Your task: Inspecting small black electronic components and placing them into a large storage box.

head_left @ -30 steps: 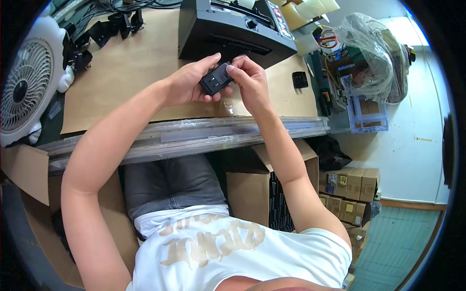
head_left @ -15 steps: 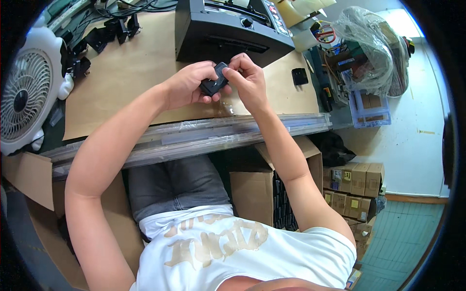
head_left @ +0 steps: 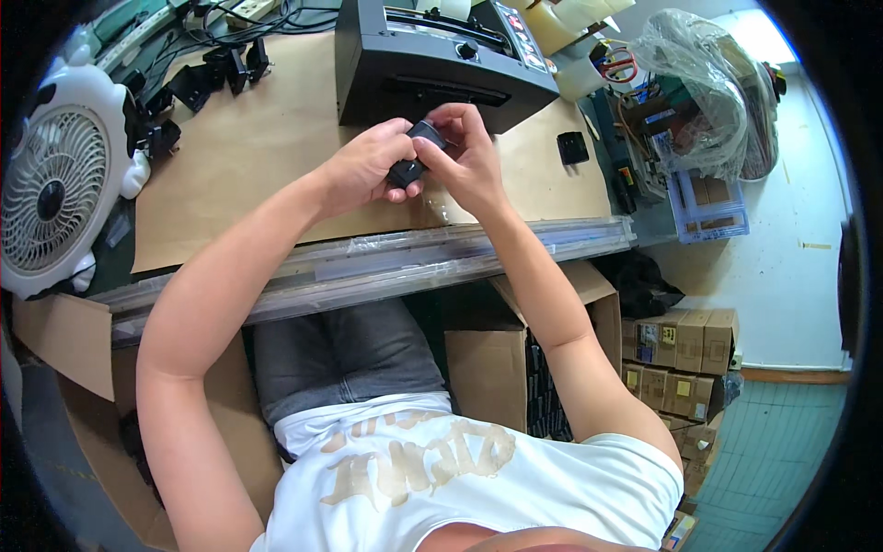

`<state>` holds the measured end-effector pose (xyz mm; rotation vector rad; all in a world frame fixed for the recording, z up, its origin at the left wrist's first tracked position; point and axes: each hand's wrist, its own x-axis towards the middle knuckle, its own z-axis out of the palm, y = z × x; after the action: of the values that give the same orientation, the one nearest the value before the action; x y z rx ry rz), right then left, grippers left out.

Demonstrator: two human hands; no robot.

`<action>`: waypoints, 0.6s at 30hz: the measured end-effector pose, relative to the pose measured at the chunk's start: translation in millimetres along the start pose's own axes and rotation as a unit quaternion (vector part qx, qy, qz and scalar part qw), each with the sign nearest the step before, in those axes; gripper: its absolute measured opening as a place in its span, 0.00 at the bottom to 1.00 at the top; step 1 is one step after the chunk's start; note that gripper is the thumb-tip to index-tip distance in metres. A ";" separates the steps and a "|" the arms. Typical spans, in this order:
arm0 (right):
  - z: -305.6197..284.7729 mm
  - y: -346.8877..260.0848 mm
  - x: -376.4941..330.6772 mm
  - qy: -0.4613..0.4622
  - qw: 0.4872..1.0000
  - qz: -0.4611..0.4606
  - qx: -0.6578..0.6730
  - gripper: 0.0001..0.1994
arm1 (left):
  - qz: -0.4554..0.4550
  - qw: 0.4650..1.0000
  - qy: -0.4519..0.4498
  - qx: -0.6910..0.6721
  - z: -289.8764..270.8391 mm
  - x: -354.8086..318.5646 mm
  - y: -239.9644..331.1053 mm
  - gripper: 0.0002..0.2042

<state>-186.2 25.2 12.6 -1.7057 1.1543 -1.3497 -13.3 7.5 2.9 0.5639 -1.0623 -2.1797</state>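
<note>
Over the front of the brown-paper-covered bench, a small black block (head_left: 405,173), shaped like a plug-in power adapter, is held between both hands. My left hand (head_left: 364,167) has its fingers closed round its left and lower side. My right hand (head_left: 469,164) grips the upper right side, its thumb laid across the block; the other fingers partly hide behind it. Just beyond the hands stands a dark grey machine (head_left: 432,78) with a knob and a slot. A similar small black piece (head_left: 572,147) lies on the paper to the right.
Several black adapters (head_left: 221,74) and cables lie at the back left, near a white fan (head_left: 55,189). Clear plastic-wrapped strips (head_left: 386,260) run along the bench's front edge. Open cartons (head_left: 486,373) flank my legs; the right one holds black pieces. Red-handled scissors (head_left: 618,64) stand back right.
The block has turned a little between my hands, and my right thumb and fingers have shifted on it. The whole view has moved slightly.
</note>
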 end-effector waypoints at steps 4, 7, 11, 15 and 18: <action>-5.7 -9.6 -1.2 -0.068 0.990 0.102 -0.072 0.07 | 0.041 0.994 0.017 0.101 0.4 0.8 -3.5 0.10; -9.5 -10.3 -0.5 -0.050 0.982 0.124 -0.133 0.09 | 0.012 0.999 -0.006 0.036 1.3 6.0 -7.0 0.13; -17.9 -9.0 6.7 -0.024 0.979 0.035 -0.200 0.12 | -0.024 0.999 -0.029 -0.019 -0.3 10.2 0.9 0.18; -22.2 -12.0 6.0 -0.066 0.905 -0.291 -0.304 0.17 | -0.044 0.997 -0.017 -0.067 -5.3 1.9 11.0 0.21; -16.8 -15.1 -6.5 -0.081 0.845 -0.321 -0.421 0.20 | -0.036 0.994 0.021 -0.102 -6.2 1.0 5.8 0.17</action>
<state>-199.5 37.4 27.6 -2.9892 1.2102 -1.0399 -8.1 0.8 3.9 0.5579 -0.7965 -2.2946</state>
